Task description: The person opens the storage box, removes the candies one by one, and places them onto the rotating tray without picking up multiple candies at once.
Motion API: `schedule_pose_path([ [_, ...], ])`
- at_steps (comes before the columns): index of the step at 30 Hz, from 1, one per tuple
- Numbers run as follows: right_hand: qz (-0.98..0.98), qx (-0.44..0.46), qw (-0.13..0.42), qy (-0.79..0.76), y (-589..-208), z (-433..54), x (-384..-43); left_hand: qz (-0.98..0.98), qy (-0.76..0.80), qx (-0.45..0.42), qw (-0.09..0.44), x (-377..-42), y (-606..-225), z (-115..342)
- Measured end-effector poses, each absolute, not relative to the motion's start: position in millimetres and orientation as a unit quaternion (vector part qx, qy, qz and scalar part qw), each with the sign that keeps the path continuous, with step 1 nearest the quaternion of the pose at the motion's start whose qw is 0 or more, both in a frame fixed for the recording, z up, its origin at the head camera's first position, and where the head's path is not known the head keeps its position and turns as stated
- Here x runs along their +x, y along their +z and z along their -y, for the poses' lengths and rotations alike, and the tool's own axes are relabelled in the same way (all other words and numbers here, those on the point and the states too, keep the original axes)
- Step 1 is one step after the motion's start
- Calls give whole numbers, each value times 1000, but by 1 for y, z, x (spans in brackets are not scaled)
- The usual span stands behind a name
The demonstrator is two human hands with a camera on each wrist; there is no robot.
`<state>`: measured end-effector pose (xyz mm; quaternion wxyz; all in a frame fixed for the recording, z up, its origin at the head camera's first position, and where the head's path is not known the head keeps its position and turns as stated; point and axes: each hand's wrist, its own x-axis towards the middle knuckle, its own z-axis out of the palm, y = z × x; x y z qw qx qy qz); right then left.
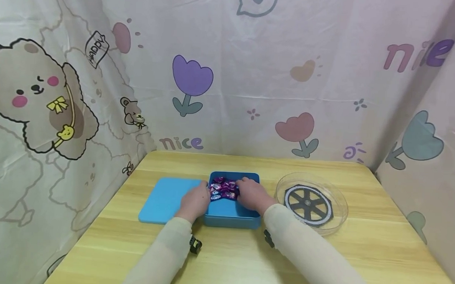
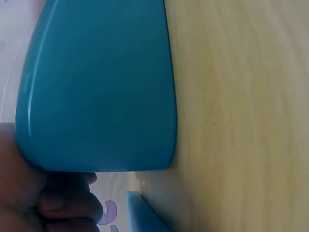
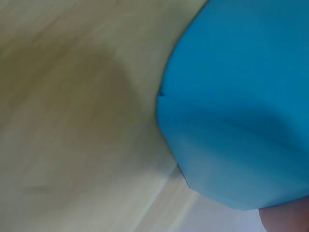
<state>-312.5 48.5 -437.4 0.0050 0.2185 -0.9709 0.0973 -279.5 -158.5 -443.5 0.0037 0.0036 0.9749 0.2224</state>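
Observation:
A blue rectangular box [image 1: 232, 222] stands open on the table, with several purple-wrapped candies [image 1: 223, 191] in its back left part. At its left wall, my left hand [image 1: 196, 201] grips the box's edge; the left wrist view has the thumb side at the rim and curled fingers [image 2: 72, 205] beside the outer wall. My right hand [image 1: 253, 195] reaches over the right wall into the box, fingers pointing down against the candies on their right side. Its fingertips are hidden, and I cannot tell whether they pinch a candy. The box's front part shows bare blue floor.
A flat blue lid [image 1: 163, 200] lies left of the box, close to the left hand. Right of the box stands a round clear container [image 1: 340, 204] with a dark spoked disc [image 1: 307, 204] in it, near the right forearm. A printed curtain [image 1: 228, 129] hangs behind the wooden table [image 1: 230, 263].

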Motion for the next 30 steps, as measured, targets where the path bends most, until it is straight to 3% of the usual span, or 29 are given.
schedule_pose_path([
  [18,965,257,17,39,-438,-49,-307,-975,221,-4,3,-278,-441,156],
  [30,963,264,54,18,-446,-49,-309,-976,216,-6,2,-278,-442,156],
])
